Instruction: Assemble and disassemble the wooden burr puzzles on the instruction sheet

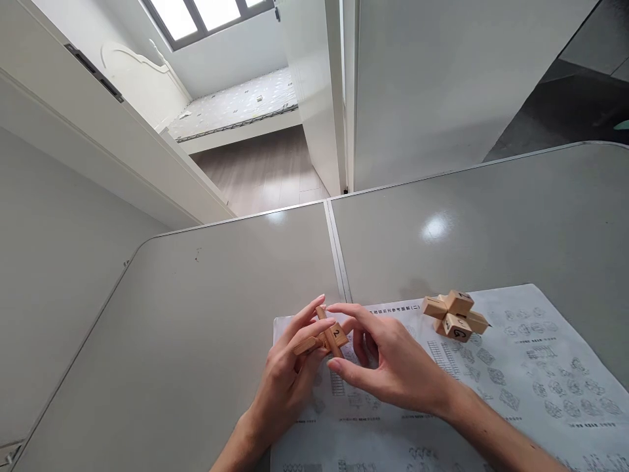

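Several wooden puzzle pieces [335, 333], one marked with a 2, are fitted crosswise into a small cluster above the paper sheet's left part. My left hand [289, 373] grips the cluster from the left, fingers closed around it. From the right, my right hand [388, 360] pinches a thin upright stick of the cluster, index finger near its top and thumb near its bottom. The fingers hide part of the pieces. To the right, an assembled wooden burr puzzle [455, 316] with numbers on its blocks rests on the sheet, apart from both hands.
Under my hands lies a large printed instruction sheet [491, 419] with small diagrams. The grey table [196, 328] has a metal seam [337, 249] across it. Beyond its far edge are an open door [314, 85] and a bed [236, 105].
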{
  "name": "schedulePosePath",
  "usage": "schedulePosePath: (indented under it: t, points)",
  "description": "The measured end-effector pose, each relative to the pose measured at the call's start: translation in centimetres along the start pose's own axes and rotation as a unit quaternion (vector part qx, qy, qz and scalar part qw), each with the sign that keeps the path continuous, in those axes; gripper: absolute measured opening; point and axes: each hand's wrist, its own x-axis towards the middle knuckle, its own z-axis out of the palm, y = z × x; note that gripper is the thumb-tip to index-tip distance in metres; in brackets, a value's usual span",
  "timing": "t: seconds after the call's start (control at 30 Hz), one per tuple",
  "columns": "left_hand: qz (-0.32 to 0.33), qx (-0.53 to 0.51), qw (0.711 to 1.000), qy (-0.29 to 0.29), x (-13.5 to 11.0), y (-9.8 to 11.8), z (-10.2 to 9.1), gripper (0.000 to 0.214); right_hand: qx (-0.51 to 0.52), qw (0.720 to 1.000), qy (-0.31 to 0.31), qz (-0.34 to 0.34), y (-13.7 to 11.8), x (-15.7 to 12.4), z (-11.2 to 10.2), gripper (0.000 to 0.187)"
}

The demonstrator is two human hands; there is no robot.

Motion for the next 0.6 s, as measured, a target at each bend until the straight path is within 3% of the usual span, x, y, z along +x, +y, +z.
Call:
schedulePosePath:
  t: [0.3, 0.6]
  points:
    - [0.018, 0.021, 1.0, 0.009, -0.22, -0.25, 0.21, 0.046, -0.017, 1.0, 0.02, -0.007, 0.21, -0.21, 0.27, 0.044]
    - [0.025, -0.029, 0.999, 0.0, -0.03, 0.09, 0.34, 0.046, 0.007, 0.999, 0.038, -0.005, 0.31, -0.14, 0.34, 0.041]
